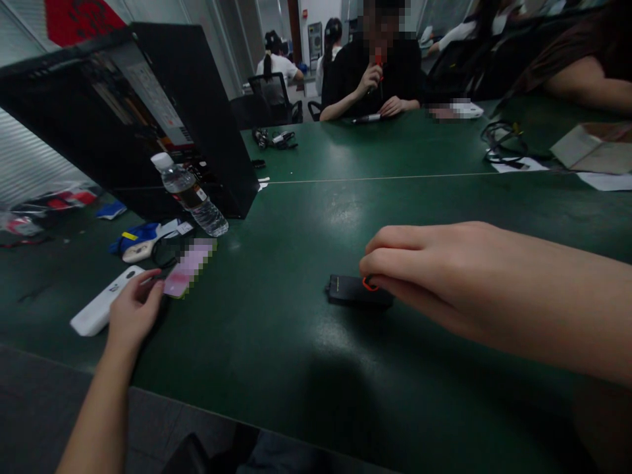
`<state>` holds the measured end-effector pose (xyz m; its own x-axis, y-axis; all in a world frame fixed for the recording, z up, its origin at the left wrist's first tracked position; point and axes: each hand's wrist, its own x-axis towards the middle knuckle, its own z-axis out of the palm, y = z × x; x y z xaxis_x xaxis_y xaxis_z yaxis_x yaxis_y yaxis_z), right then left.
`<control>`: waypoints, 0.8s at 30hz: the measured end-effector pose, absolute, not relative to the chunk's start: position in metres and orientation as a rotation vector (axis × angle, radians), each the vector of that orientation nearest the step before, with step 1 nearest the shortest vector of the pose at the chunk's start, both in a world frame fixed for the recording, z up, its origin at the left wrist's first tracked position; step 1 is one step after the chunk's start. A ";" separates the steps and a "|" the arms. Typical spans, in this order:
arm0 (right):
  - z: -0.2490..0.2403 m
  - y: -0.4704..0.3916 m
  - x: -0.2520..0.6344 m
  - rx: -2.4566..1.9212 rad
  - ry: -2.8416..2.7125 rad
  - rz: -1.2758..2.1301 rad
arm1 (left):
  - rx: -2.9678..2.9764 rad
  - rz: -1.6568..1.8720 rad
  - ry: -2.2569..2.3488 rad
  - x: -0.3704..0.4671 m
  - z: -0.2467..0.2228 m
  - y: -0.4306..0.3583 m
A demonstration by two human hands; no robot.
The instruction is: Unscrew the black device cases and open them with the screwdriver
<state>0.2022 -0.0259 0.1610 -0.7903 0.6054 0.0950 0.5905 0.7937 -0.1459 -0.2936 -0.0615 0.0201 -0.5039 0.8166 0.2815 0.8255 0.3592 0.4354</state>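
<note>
My right hand point(424, 270) is closed in a pinch over the right end of a flat black box point(350, 291) lying on the green table. Between its fingertips shows a small orange loop point(369, 284); the rest of what it belongs to is hidden by the fingers. On the left, my left hand point(135, 306) rests on the table, thumb and forefinger apart and slightly curled. It lies between a white oblong device point(106, 301), which it partly covers, and a blurred-out phone point(190, 266). Nothing shows in its grasp.
A black computer case point(197, 99) stands at the left with a water bottle point(195, 201) before it. Blue-and-white items point(141, 242) lie nearby. Cables point(508, 141) and an open carton point(595, 148) sit far right. A person point(370, 72) sits opposite, holding an orange-and-black tool.
</note>
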 end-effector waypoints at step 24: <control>0.158 -0.027 0.204 -0.889 -2.837 0.176 | -1.711 -0.910 -2.640 -0.303 0.016 -0.056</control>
<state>0.2043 -0.0270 0.1578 -0.8098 0.5745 0.1194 0.5553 0.8160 -0.1606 -0.3026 -0.0557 0.0162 -0.4479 0.8754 0.1819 0.8015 0.3029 0.5157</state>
